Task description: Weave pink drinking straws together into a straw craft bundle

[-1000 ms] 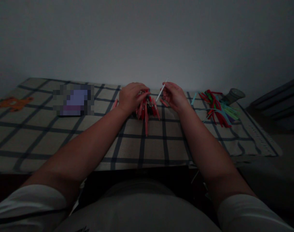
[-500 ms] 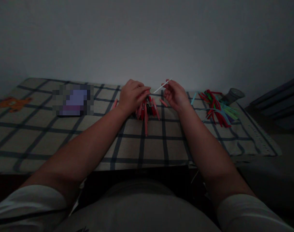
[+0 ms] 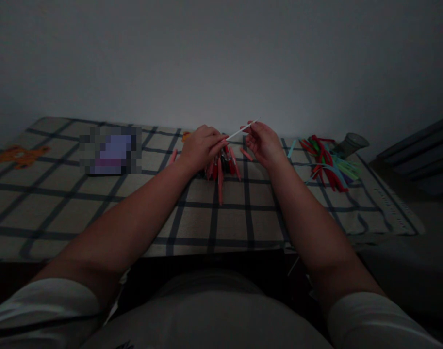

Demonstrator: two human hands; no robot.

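A thin white stick (image 3: pixel 239 131) slants up to the right between my two hands. My right hand (image 3: pixel 264 144) pinches its upper end between thumb and forefinger, the other fingers curled in. The stick's lower end meets the closed fingertips of my left hand (image 3: pixel 202 147), which is bent over palm down. Below the left hand lies a bunch of pink, red and dark slim pieces (image 3: pixel 220 174) on the checked cloth, partly covered by that hand. One short pink piece (image 3: pixel 246 154) rests apart from the bunch, near my right hand.
On the right lies a pile of red, green and blue strips (image 3: pixel 327 167) beside a tipped grey cup (image 3: pixel 353 142). At left are a blurred phone-like device (image 3: pixel 114 152) and an orange figure-shaped piece (image 3: pixel 21 155). The checked tablecloth (image 3: pixel 148 194) runs back to a plain wall.
The stick's lower end has come to the left fingertips, where a small gap showed before. My left hand has dropped slightly, uncovering an orange bit behind it.
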